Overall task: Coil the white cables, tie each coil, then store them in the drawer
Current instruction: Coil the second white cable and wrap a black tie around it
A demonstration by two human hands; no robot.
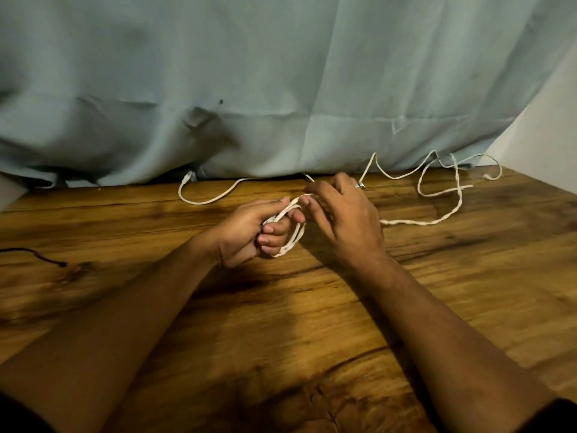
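White braided cable [421, 222] mid-table, small round coil [292, 235] clamped in left hand [249, 232]; right hand [343, 214] pinching top loop. Loose tail snaking far right over grainy wooden tabletop [281, 323]. Second smooth white cable [206, 200] far centre.

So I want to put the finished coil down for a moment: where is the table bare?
The wooden table is bare right of the right hand, below the loose white cable. Also bare between the dark cord and the left hand. The back edge by the curtain is crowded with cable.
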